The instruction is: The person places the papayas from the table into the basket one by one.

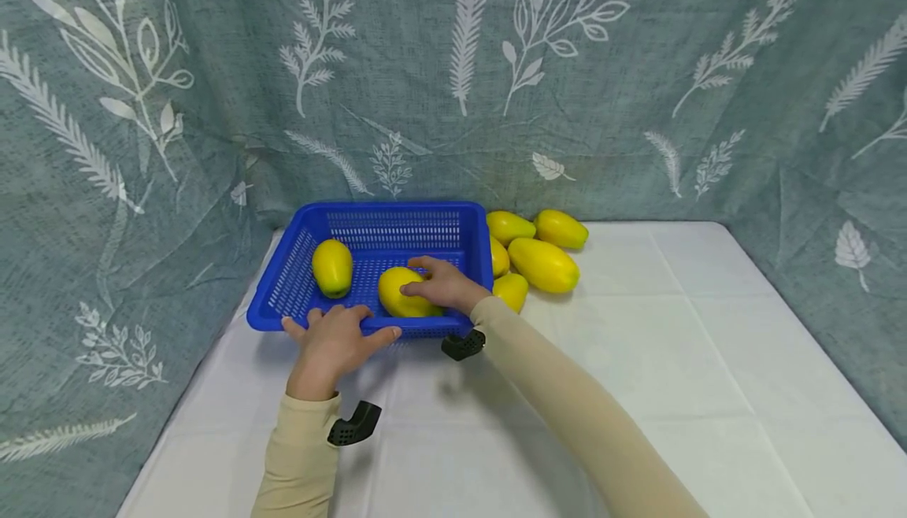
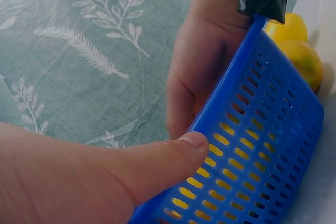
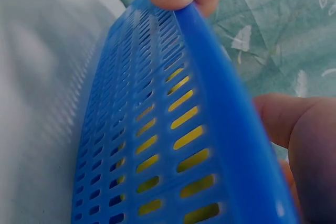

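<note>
Gripping basket (image 1: 397,227) rim — left hand (image 1: 333,341); right hand (image 1: 442,283) grip curled round mango (image 1: 405,294).

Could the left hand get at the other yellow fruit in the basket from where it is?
Probably yes. The left hand grips the basket at its near rim, and the far-left fruit lies uncovered just beyond, with nothing between; the right hand is off to the side.

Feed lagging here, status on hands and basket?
Left hand grips basket front rim. Right hand on mango inside. Second mango clear, nothing blocking.
</note>
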A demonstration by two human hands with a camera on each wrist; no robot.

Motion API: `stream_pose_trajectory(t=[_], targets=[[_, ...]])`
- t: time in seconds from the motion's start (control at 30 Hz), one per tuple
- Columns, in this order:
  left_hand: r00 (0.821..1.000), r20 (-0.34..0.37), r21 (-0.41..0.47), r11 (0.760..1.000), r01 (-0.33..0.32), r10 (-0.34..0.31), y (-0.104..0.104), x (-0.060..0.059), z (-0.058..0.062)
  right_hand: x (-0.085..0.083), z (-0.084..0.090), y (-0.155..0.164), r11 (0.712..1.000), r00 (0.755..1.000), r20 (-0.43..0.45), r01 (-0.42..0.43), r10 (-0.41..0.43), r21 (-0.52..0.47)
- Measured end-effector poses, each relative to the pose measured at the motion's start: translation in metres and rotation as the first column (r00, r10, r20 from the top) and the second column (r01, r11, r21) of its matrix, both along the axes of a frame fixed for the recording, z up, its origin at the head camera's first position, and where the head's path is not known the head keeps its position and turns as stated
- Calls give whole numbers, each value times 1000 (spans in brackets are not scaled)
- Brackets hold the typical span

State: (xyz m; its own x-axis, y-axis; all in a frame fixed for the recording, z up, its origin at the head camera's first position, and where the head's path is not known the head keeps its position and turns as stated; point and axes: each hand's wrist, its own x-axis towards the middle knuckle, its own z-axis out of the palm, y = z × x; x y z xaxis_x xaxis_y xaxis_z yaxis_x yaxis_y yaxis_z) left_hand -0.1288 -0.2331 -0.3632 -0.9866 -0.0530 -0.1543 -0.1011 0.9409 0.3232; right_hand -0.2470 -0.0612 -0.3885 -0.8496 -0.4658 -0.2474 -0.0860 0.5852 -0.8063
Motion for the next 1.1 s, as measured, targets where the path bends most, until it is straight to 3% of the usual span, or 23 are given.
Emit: stream_pose_trajectory(t=[0.2,0.37,0.47,0.57,0.67,0.83,0.97,1.1], targets=[[1000,4,-1,1000,11,-11,3,-1,-1,2,2,9,998,1000,-26,14,-16,-67],[1000,13,4,1000,1,-1,3,-3,-3,6,15,32,982,993,-86,61,-78,-181],[1000,13,10,1000,-3,3,3,-3,-2,9,26,58,939,985,-83,118,-152,-322],[1000,12,16,1000,0,0,2,-1,-1,11,34,89,861,961,-55,218,-272,-460],[1000,18,28,1000,-5,4,1,1,-1,11,37,125,790,917,-28,326,-397,-520],[1000,10,27,1000,-2,2,0,1,-2,14,36,182,680,816,45,510,-577,-526],[1000,-4,19,1000,7,-7,-1,-1,-2,19,27,216,582,730,113,619,-674,-527],[1000,-10,22,1000,9,-9,-1,-1,-2,22,10,239,495,660,155,678,-735,-544]])
